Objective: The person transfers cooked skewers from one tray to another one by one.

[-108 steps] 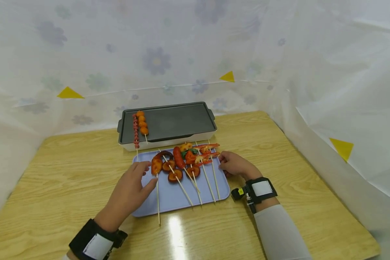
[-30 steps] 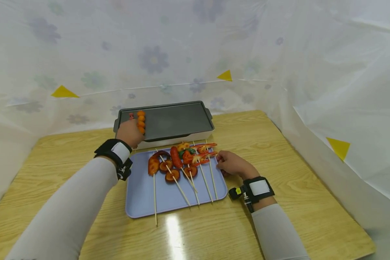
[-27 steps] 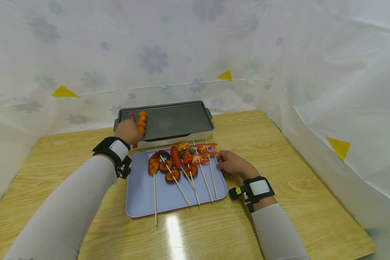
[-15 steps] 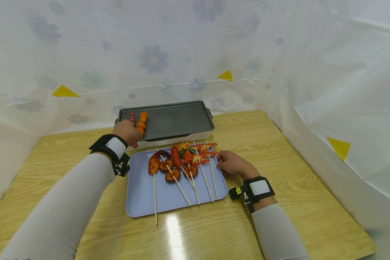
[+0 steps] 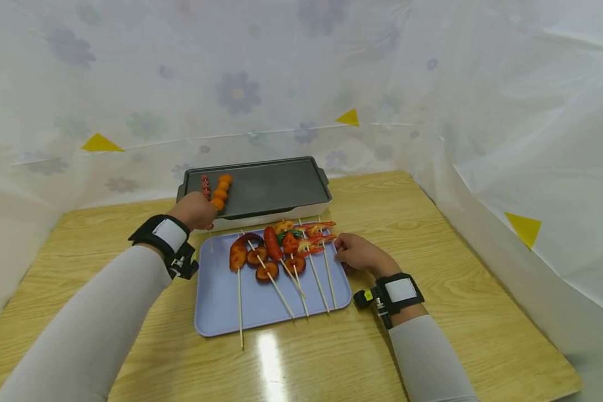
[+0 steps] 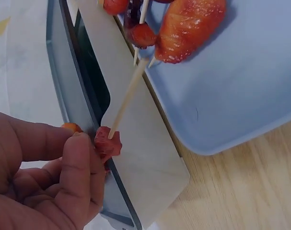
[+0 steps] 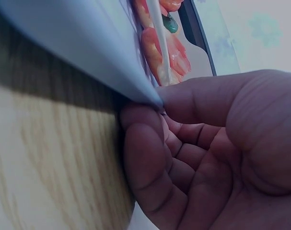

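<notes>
My left hand (image 5: 193, 211) is at the front left of the black griddle (image 5: 276, 187), thumb and fingertips pinching the near end of an orange ball skewer (image 5: 221, 191). The skewer slants on the griddle, far end to the right; its stick is hidden by the fingers. Beside it, partly behind the hand, lies a thin red meat skewer (image 5: 205, 186), whose lowest piece (image 6: 108, 143) and bare stick jut over the griddle's edge in the left wrist view. My right hand (image 5: 359, 254) grips the right rim of the lilac tray (image 7: 102, 62), thumb above, fingers below.
On the tray lie a glazed wing-shaped skewer (image 5: 238, 255), a mushroom skewer (image 5: 267, 272), a sausage skewer (image 5: 272, 243) and prawn skewers (image 5: 311, 245), sticks toward me. One stick passes the tray's front edge. A flowered plastic sheet (image 5: 146, 84) hangs behind the wooden table (image 5: 462, 262).
My left hand went from above the tray to the griddle and took hold of the orange ball skewer. Lately it drew slightly nearer, and the skewer's far end swung right. The right hand stayed put.
</notes>
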`<state>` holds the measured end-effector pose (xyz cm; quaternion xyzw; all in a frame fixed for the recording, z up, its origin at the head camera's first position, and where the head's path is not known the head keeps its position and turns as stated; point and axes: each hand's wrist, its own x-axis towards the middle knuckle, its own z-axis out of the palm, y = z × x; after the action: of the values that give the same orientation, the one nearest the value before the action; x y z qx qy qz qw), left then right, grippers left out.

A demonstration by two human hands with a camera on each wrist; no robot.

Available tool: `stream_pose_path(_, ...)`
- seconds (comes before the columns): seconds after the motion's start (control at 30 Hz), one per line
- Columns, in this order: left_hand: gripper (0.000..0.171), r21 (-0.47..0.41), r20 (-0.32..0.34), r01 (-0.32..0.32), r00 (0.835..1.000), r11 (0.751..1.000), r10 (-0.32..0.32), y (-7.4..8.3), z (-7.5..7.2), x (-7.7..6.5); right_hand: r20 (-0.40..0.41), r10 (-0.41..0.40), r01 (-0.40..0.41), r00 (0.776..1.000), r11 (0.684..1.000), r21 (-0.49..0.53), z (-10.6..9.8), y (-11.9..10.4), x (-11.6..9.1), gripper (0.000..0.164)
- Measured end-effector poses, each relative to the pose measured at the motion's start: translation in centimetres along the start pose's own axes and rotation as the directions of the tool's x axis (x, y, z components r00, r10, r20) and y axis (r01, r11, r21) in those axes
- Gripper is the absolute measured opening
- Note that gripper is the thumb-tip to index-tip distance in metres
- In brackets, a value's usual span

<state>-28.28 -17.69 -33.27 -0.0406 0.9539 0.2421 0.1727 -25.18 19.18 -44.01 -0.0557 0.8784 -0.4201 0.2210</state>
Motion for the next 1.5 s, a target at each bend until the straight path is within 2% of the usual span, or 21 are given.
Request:
stream_pose_path(0.1, 0.032, -0.071, -0.032, -0.082, 0.996, 0.994, 0.079, -0.8, 0.4, -0.4, 0.001, -0.011, 0.011, 1.0, 1.0, 0.006, 0.1, 0.0, 0.1, 0.014)
stream_pose_path(0.2, 0.018, -0.19, -0.089, -0.149, 0.987, 0.97, 0.134, -1.5, 0.8, -1.3, 0.009, -0.023, 0.023, 1.0, 1.0, 0.014, 0.2, 0.0, 0.2, 0.014)
stream_pose_path(0.27, 0.01, -0.204, -0.135, -0.192, 0.977, 0.96, 0.167, -1.8, 1.2, -1.9, 0.013, -0.024, 0.024, 1.0, 1.0, 0.016, 0.3, -0.1, 0.2, 0.014)
stream_pose_path(0.33, 0.019, -0.197, -0.183, -0.221, 0.965, 0.955, 0.186, -1.9, 1.7, -2.5, 0.013, -0.025, 0.025, 1.0, 1.0, 0.013, 0.4, -0.1, 0.2, 0.013)
stream_pose_path(0.53, 0.031, -0.247, -0.299, -0.274, 0.934, 0.929, 0.196, -2.4, 2.6, -4.1, 0.013, -0.025, 0.025, 1.0, 1.0, 0.002, 0.3, -0.3, 0.2, 0.013)
stream_pose_path(0.7, 0.028, -0.29, -0.367, -0.317, 0.908, 0.903, 0.201, -3.3, 3.4, -5.4, 0.011, -0.012, 0.012, 1.0, 1.0, -0.003, 0.3, -0.4, 0.2, 0.013)
stream_pose_path(0.9, 0.024, -0.31, -0.452, -0.349, 0.872, 0.884, 0.186, -4.4, 4.9, -6.9, 0.0, 0.005, -0.005, 1.0, 1.0, -0.008, 0.4, -0.5, 0.2, 0.013)
stream_pose_path(1.0, 0.024, -0.341, -0.476, -0.346, 0.865, 0.874, 0.157, -5.0, 5.8, -7.7, 0.008, 0.002, -0.002, 1.0, 1.0, -0.009, 0.4, -0.5, 0.3, 0.014)
stream_pose_path(1.17, 0.025, -0.389, -0.462, -0.319, 0.879, 0.864, 0.116, -5.8, 6.9, -8.9, 0.009, 0.001, -0.001, 1.0, 1.0, -0.001, 0.4, -0.5, 0.4, 0.014)
stream_pose_path(1.37, 0.03, -0.435, -0.389, -0.243, 0.919, 0.867, 0.062, -7.4, 7.1, -10.0, 0.007, -0.013, 0.013, 1.0, 1.0, 0.006, 0.4, -0.3, 0.4, 0.014)
stream_pose_path(1.5, 0.03, -0.48, -0.329, -0.192, 0.944, 0.856, 0.028, -8.4, 7.6, -10.6, 0.015, -0.022, 0.022, 1.0, 1.0, 0.008, 0.3, -0.2, 0.3, 0.015)
